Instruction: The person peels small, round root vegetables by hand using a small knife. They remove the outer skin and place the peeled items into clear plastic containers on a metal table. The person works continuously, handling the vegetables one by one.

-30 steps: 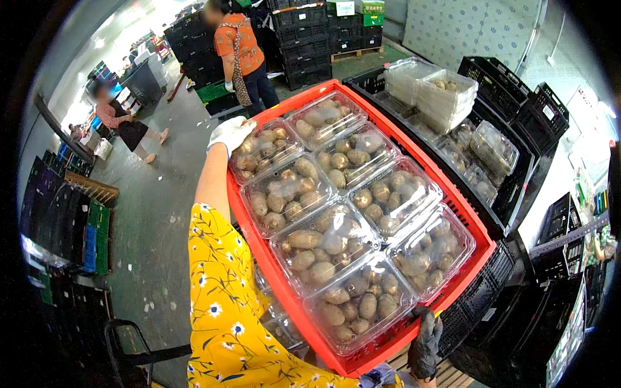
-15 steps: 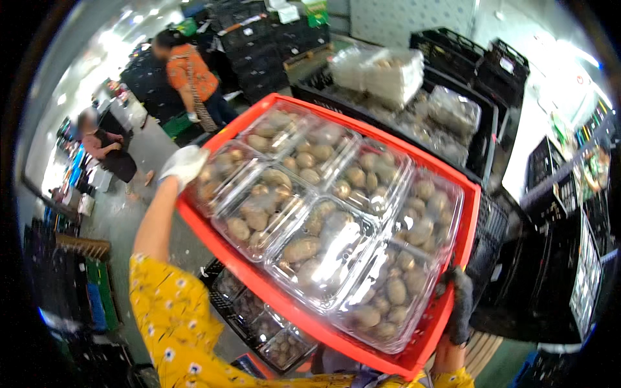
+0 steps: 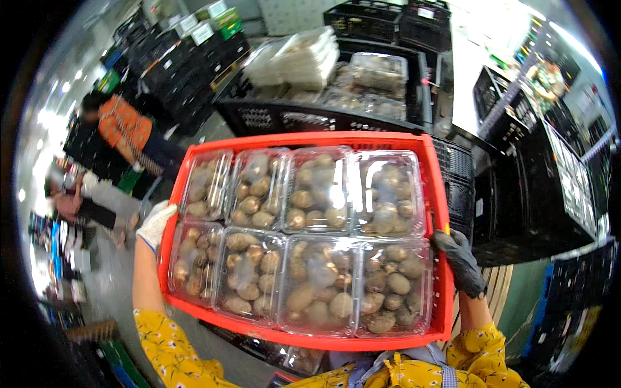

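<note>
A red plastic crate [image 3: 304, 138] is held up in front of me between my two hands. In it sit two rows of clear lidded plastic boxes [image 3: 319, 284], filled with small brown roots that look like taro. My left hand [image 3: 157, 221], in a white glove, grips the crate's left end, with its fingers partly hidden by the rim. At the opposite end, my right hand [image 3: 460, 257] in a dark grey glove is closed around the right wall, its thumb over the rim.
Beyond my crate stands a large black crate [image 3: 278, 118] with stacked white trays [image 3: 304, 58] and clear filled boxes [image 3: 378, 70]. Black crates [image 3: 543, 194] are piled at right. Below lies another crate with boxes [image 3: 294, 357]. A person in orange [image 3: 126, 129] and another person [image 3: 68, 204] are at left.
The red crate has swung from a steep slant to nearly level, its right end rising and its left end dropping. My view has turned too. Both hands keep their hold.
</note>
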